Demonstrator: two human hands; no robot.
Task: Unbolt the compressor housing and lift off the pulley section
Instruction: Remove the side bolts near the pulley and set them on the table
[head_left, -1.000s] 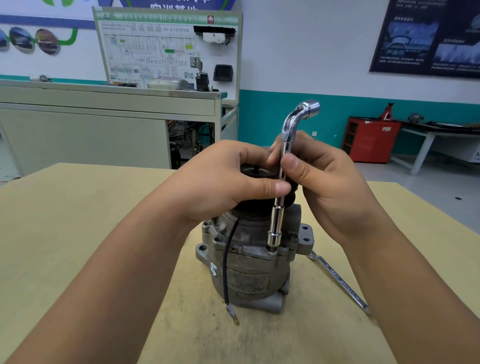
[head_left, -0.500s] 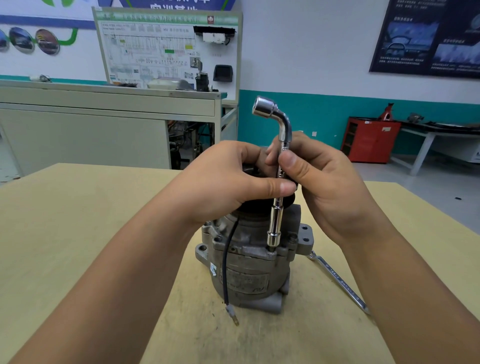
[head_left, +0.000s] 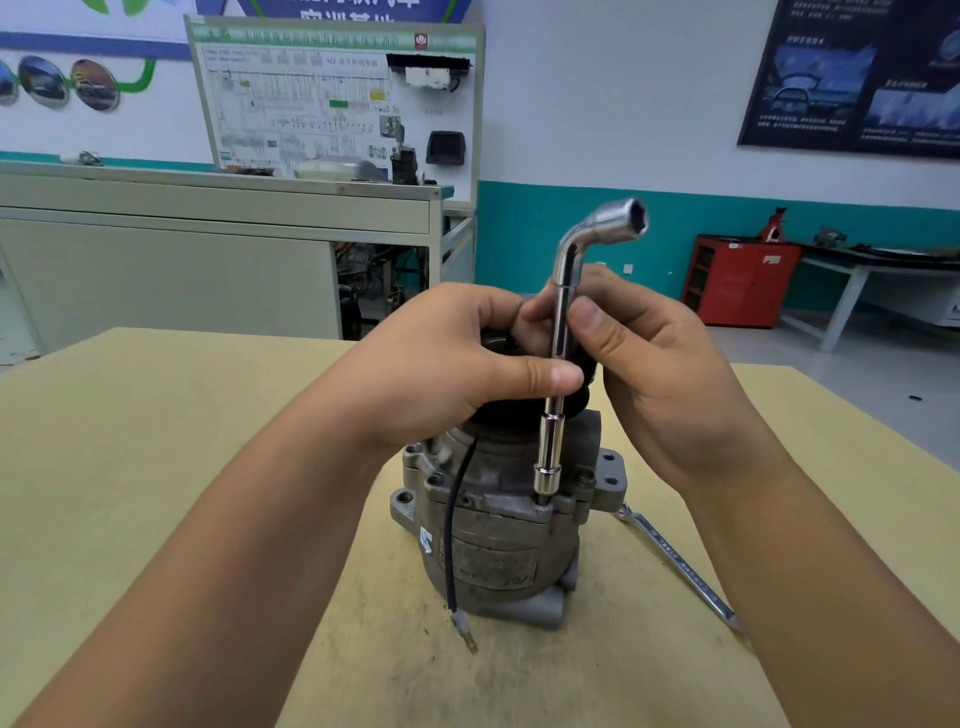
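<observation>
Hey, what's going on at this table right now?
A person is unbolting a compressor that stands upright on the table. The left hand grips the pulley on top to steady it. The right hand pinches the shaft of an L-shaped wrench, whose lower socket sits on a housing bolt. The pulley section is not off yet. A spanner lies beside the compressor.

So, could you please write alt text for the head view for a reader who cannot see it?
A person's right hand pinches an L-shaped socket wrench standing upright on a compressor bolt, while the left hand grips the black pulley. A flat spanner lies on the table beside it.
</observation>
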